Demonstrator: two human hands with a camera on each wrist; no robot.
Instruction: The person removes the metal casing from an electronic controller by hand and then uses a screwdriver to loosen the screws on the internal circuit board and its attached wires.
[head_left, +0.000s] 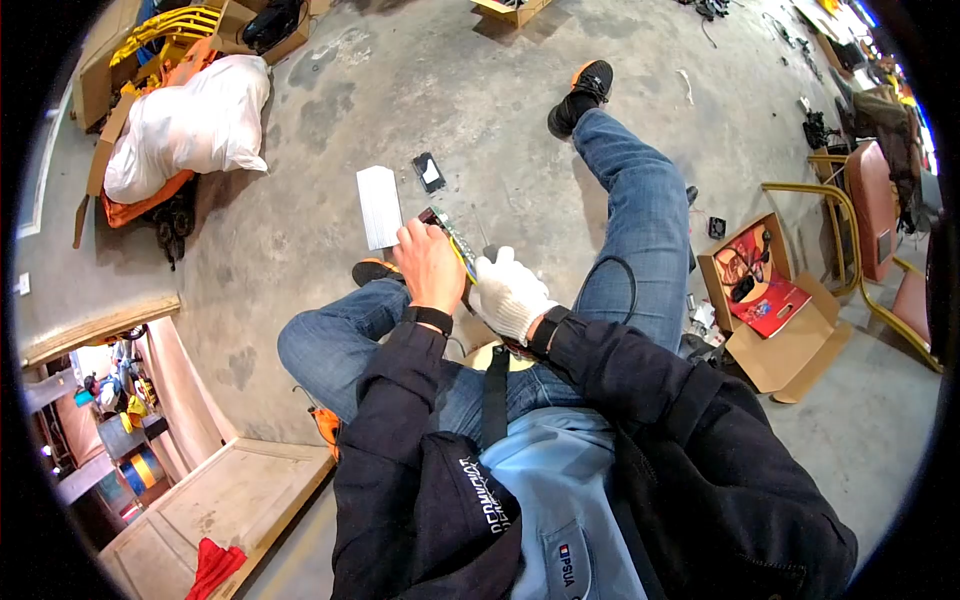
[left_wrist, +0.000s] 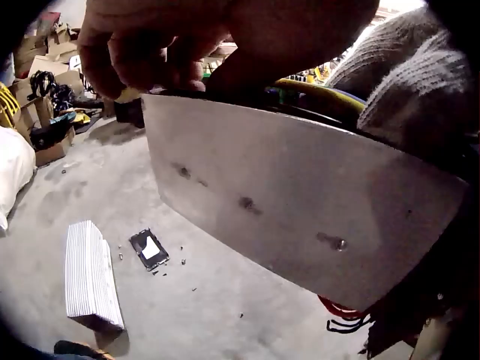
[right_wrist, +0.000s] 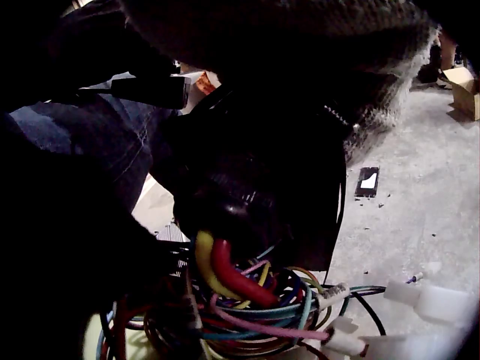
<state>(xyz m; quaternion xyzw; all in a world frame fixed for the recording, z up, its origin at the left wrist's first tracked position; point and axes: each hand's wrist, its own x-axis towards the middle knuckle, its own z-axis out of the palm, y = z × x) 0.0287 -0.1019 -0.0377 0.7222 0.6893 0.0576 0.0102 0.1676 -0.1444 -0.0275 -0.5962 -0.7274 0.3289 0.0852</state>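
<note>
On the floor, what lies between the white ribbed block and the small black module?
Mostly bare concrete: between the white ribbed block and the small black module, the left wrist view shows only a few tiny dark specks, perhaps screws, near the module.

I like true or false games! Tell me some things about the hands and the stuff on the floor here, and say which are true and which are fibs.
1. The right hand wears a white glove. True.
2. The left hand wears a glove too. False: it is bare.
3. Both hands hold the metal plate with the coloured wires behind it. True.
4. The small black part lies on the person's lap. False: it lies on the concrete floor, near the ribbed grey block.
5. The cardboard box holds a big white sack. False: red things lie in it.
</note>
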